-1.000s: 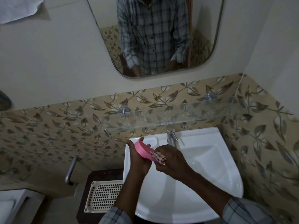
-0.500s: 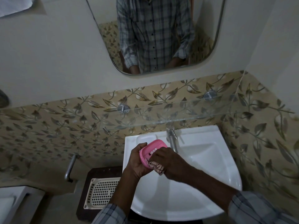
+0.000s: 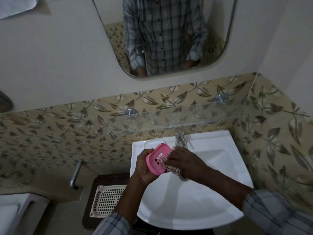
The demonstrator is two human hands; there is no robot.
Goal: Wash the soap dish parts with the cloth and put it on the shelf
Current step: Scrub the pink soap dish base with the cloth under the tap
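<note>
Soap dish (image 3: pixel 156 160) above sink (image 3: pixel 211 168), tray (image 3: pixel 108 199) seemingly lower left.

The left hand (image 3: pixel 142 168) cups a pink slotted plastic soap dish part (image 3: pixel 156 158) from below, fingers curled round its edge. The right hand (image 3: pixel 186 162), knuckles up, clutches a bunched checked cloth (image 3: pixel 171 170) against it. Both forearms reach in from below.

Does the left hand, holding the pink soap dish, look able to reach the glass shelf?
Probably yes. The left hand grips the pink soap dish just below the glass shelf, with open air between them; only the tap stands nearby, to its right.
</note>
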